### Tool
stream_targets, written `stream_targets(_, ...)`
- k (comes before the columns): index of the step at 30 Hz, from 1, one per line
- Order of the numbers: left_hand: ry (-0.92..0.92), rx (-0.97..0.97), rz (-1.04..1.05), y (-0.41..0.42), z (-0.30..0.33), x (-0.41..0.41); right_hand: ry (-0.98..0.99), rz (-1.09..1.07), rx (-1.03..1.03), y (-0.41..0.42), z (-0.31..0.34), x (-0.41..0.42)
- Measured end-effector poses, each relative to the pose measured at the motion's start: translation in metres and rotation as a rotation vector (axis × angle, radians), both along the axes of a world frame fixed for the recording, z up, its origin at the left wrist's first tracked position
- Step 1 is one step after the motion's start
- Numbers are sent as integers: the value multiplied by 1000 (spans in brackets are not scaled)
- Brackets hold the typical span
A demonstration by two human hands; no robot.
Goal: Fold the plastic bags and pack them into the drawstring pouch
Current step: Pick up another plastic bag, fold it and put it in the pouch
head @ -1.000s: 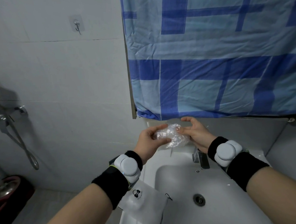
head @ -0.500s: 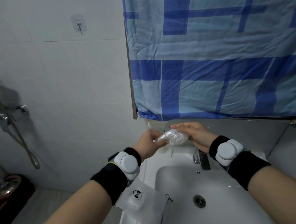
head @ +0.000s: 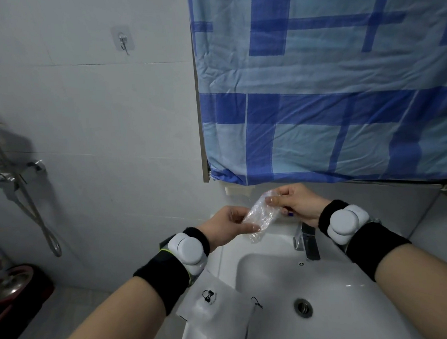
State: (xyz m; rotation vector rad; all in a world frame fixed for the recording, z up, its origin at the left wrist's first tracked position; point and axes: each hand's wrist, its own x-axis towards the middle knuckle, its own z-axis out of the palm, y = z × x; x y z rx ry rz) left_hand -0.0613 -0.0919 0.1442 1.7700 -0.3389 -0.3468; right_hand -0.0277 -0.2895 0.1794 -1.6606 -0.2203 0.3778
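Observation:
A clear, crinkled plastic bag (head: 260, 213) is held in the air above the back rim of the sink, bunched into a narrow slanted strip. My left hand (head: 227, 226) pinches its lower end between thumb and fingers. My right hand (head: 296, 204) pinches its upper end with curled fingers. The white drawstring pouch (head: 216, 310), printed with a small black logo and trailing a thin black cord, lies flat on the sink's left rim under my left forearm.
A white sink (head: 340, 306) with a drain (head: 303, 307) and a chrome tap (head: 307, 243) lies below my hands. A blue checked cloth (head: 330, 82) hangs just above them. A shower hose (head: 32, 214) and a wall hook (head: 123, 42) are on the left wall.
The bag has been drawn out from a rounded wad between both hands into a longer slanted strip. My right hand rose slightly and my left hand dropped to the lower end.

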Motion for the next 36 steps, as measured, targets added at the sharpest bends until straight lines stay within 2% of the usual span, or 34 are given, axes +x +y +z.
stream_targets(6, -54, 63, -48, 0, 4, -1, 22, -19, 85, 7, -2, 2)
stream_targets(10, -37, -34, -15, -2, 1, -2, 56, -100, 151, 13, 0, 1)
stream_targets(13, -30, -127, 71, -5, -2, 0, 130, -33, 42, 13, -3, -3)
stream_targets(15, -33, -142, 93, -7, -2, 1, 107, -20, -10, 12, -3, -6)
stream_targets(20, -6, -103, 59, -12, -2, -2, -23, -116, 47, 13, -1, -2)
stream_targets(28, 0, 122, 114, -16, -3, -7, -36, -194, 29, 12, -7, -7)
stream_targets(31, 106, 51, 201, -20, 1, -9, -37, -196, 25, 14, -5, -9)
stream_targets(36, 75, 43, 201, -28, -3, -5, -12, -148, 35, 18, 2, -12)
